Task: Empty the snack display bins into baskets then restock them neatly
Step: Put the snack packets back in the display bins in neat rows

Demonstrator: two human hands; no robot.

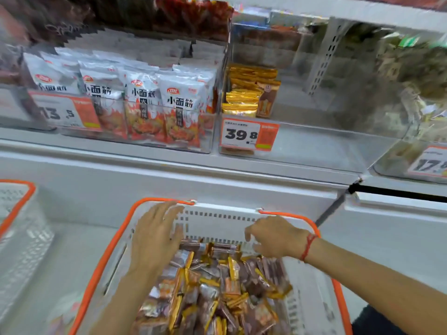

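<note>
A white basket with an orange rim [217,221] stands in front of me, heaped with several small gold and brown snack packets [217,286]. My left hand [154,235] hovers over its far left corner, fingers spread and straight, holding nothing. My right hand [273,238] hangs over the far right of the pile with fingers curled downward; whether they pinch a packet is hidden. On the shelf above, a clear bin [302,139] marked 39.8 holds a short stack of gold packets [244,100] at its left side, the remainder of its floor bare.
A clear bin of white and red snack bags [150,105] stands left of the 39.8 bin. Another bin [411,160] marked 17 is at the right. A second orange-rimmed basket [19,213] sits at the far left. A white shelf ledge [169,170] runs between bins and baskets.
</note>
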